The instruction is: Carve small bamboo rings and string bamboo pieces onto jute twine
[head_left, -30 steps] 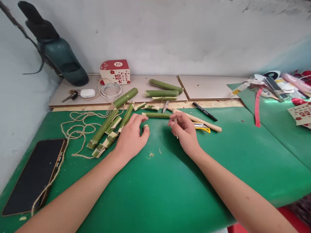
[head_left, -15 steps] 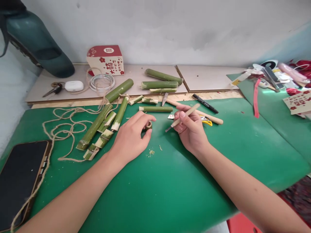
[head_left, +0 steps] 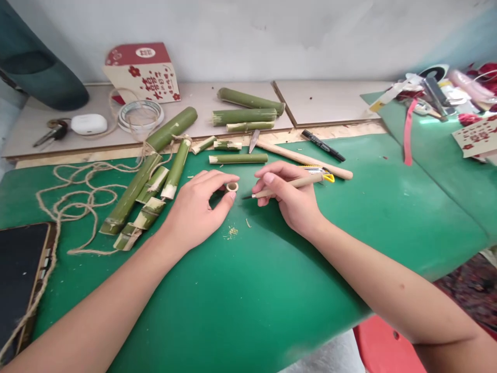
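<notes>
My left hand [head_left: 200,207] closes its thumb and forefinger round a short bamboo ring [head_left: 232,187], whose open end faces up toward me. In my right hand [head_left: 293,197] lies a carving knife [head_left: 306,180] with a pale wooden handle, gripped much like a pen. Its thin dark metal tip points left, a short gap from the ring. Small pale shavings [head_left: 233,231] lie on the green mat [head_left: 217,311] just below the ring. A short green bamboo length [head_left: 238,158] rests beyond both hands.
Several bamboo pieces [head_left: 134,194] and loose twine [head_left: 87,194] lie at left, near a phone [head_left: 19,280]. Behind my right hand are a hammer [head_left: 303,155], a yellow utility knife [head_left: 328,177] and a black marker [head_left: 323,145]. More bamboo [head_left: 244,117] lies on the back board.
My right hand has turned the knife lower and flatter, bringing its tip left toward the ring. The ring's opening now shows more from above. The view has shifted slightly.
</notes>
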Action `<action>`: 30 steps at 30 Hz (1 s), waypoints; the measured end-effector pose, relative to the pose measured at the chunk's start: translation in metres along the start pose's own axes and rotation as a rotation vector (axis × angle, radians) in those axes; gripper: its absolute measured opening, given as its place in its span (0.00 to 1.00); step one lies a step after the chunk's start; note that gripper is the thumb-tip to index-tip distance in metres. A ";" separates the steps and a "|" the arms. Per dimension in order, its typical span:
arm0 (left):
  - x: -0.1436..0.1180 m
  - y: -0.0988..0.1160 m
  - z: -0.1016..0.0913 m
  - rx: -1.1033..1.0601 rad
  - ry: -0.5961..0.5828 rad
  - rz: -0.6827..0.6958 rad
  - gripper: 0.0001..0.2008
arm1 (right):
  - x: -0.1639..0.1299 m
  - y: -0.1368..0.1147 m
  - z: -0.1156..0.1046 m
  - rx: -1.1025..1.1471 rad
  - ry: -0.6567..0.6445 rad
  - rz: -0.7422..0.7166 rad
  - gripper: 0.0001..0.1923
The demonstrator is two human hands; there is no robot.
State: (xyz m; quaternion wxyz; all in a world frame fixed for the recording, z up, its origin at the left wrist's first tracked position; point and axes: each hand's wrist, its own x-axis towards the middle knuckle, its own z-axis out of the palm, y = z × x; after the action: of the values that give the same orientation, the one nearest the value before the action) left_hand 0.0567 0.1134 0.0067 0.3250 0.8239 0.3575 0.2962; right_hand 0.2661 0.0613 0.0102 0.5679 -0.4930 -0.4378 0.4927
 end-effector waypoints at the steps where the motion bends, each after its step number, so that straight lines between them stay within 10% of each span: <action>1: 0.000 0.000 0.000 -0.025 0.004 -0.001 0.14 | -0.001 0.001 0.000 -0.016 -0.015 -0.010 0.08; 30: 0.002 0.004 -0.001 -0.036 -0.008 -0.092 0.06 | -0.002 0.002 0.004 -0.089 -0.003 0.000 0.11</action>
State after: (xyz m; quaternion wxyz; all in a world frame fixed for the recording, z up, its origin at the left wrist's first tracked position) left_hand 0.0591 0.1134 0.0109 0.3545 0.8019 0.3882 0.2839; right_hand 0.2619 0.0603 0.0091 0.5447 -0.5172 -0.4601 0.4733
